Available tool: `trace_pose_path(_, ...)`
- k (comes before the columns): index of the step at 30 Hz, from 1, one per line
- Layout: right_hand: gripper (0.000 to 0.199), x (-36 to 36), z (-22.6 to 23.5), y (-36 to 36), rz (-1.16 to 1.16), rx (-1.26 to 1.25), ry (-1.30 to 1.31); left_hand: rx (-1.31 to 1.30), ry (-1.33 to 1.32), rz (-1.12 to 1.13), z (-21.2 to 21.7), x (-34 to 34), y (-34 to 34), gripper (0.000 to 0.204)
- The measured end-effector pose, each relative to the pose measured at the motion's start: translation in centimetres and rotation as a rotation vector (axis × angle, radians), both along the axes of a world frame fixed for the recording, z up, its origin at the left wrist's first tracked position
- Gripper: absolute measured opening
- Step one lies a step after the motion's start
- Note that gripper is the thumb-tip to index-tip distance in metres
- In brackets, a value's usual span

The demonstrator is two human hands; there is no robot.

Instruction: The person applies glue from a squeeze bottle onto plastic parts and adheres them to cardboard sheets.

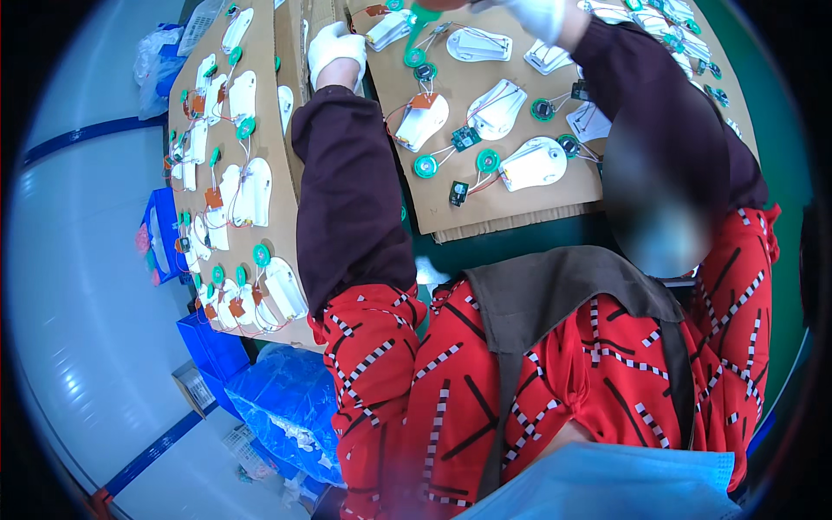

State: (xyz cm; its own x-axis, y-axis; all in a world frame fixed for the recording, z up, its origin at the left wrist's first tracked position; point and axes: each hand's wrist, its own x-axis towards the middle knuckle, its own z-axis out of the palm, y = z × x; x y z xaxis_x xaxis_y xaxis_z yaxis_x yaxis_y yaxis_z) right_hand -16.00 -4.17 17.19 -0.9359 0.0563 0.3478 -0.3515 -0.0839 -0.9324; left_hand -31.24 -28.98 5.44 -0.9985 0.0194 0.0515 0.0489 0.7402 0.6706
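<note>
My left hand [336,54], in a white glove, is at the upper left, by the left edge of a cardboard sheet [520,206]. Its fingers look curled; whatever lies in them is hidden. My right hand [537,16], also gloved, is cut off by the top edge. Its fingers close toward an orange-brown thing [440,3] that I cannot make out. Next to that, a green piece [419,28] reaches down to a round green part [414,57]. White oval shells [497,110] with wires, green discs [488,161] and small circuit boards [466,137] lie on the sheet.
Another cardboard sheet [279,165] with several wired white shells stands at the left. Blue bins [213,345] and a blue plastic bag [290,403] are below it. A green table surface [503,241] shows along the near edge. More shells [646,22] lie at the far right.
</note>
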Motion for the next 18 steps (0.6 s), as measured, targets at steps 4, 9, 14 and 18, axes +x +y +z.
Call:
trace_pose_path(4,0.036,4.8,3.0,3.4,0.063,-0.172,-0.106,0.123,-0.005,0.026,3.1,2.9,-0.8,0.051)
trace_pose_path(9,0.033,12.8,4.7,11.0,-0.057,-0.160,-0.071,-0.443,0.357,-0.132,9.8,9.9,3.8,0.035)
trace_pose_path(14,0.038,17.5,5.1,10.5,0.013,-0.262,0.145,-0.339,0.254,-0.623,11.0,17.2,7.9,0.023)
trace_pose_path(18,0.045,18.9,3.5,7.2,-0.036,-0.332,0.079,-0.593,0.187,-0.627,7.6,18.7,8.3,0.024)
